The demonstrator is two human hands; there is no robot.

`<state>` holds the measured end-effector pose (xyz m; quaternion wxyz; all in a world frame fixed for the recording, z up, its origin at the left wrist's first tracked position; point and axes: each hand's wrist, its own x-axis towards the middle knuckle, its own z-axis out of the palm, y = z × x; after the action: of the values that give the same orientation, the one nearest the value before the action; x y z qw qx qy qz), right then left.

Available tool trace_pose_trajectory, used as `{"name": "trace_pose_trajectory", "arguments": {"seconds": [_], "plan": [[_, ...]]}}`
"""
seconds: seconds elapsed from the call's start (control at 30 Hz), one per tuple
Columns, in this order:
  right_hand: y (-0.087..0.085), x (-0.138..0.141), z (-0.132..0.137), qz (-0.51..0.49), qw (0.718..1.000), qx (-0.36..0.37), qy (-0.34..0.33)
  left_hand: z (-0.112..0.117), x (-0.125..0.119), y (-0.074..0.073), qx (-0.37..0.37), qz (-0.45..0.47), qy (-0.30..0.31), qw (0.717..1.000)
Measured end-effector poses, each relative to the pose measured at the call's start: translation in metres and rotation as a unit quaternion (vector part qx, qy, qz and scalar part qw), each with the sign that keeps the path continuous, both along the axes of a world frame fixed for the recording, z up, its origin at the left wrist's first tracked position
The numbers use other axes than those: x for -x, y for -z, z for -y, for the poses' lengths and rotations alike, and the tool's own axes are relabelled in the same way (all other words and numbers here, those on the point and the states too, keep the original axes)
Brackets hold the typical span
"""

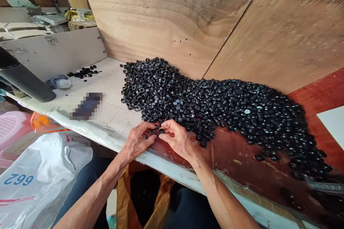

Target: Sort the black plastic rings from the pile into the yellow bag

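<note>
Head view: left hand [137, 139] and right hand [174, 137] meet at the near edge of the bench [107, 114]. Each grip looks pinched tight on one of two small black plastic rings [158, 131]. They're probably light, stiff and a bit slick, so best nipped by the rim. Just behind lies one huge heap of black rings [215, 103], far too many to count, and one small scatter [84, 72] sits far left.

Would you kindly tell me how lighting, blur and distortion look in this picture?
Head view: even, soft light, faint shadows under the left hand and right hand pinching black rings; small glints on the ring pile; wide-angle bending of the plywood boards; one pixelated patch on the white tabletop; otherwise sharp.
</note>
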<state>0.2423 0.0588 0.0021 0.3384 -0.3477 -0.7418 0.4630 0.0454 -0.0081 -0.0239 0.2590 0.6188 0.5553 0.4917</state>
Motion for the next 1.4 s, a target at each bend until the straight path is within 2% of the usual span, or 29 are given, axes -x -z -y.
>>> {"name": "trace_pose_trajectory", "arguments": {"seconds": [0.17,0.37,0.5,0.6,0.93,1.07,1.23,1.4], "plan": [[-0.002,0.001,0.001,0.009,0.997,-0.076,-0.018,0.001,0.0,-0.004,0.005,0.029,0.014,0.999],[0.0,0.002,0.002,0.003,0.999,-0.034,-0.004,0.006,0.0,-0.015,0.092,0.133,0.034,0.986],[0.0,0.002,0.001,-0.009,0.996,-0.092,-0.012,0.005,0.001,-0.013,0.106,0.173,0.048,0.978],[-0.001,0.002,0.001,-0.019,0.995,-0.099,-0.015,0.003,0.002,-0.01,0.107,0.193,0.051,0.974],[0.005,0.005,0.004,-0.018,1.0,-0.025,0.004,0.003,0.005,-0.011,0.066,0.141,0.042,0.987],[0.011,0.007,0.006,0.016,0.998,-0.055,0.0,0.004,0.005,-0.012,0.046,0.135,0.046,0.989],[0.001,0.004,0.009,0.058,0.989,-0.134,-0.022,0.005,0.004,-0.012,0.053,0.153,0.047,0.986],[-0.002,0.003,0.008,0.099,0.984,-0.147,-0.036,0.005,0.005,-0.012,0.047,0.134,0.054,0.988]]}}
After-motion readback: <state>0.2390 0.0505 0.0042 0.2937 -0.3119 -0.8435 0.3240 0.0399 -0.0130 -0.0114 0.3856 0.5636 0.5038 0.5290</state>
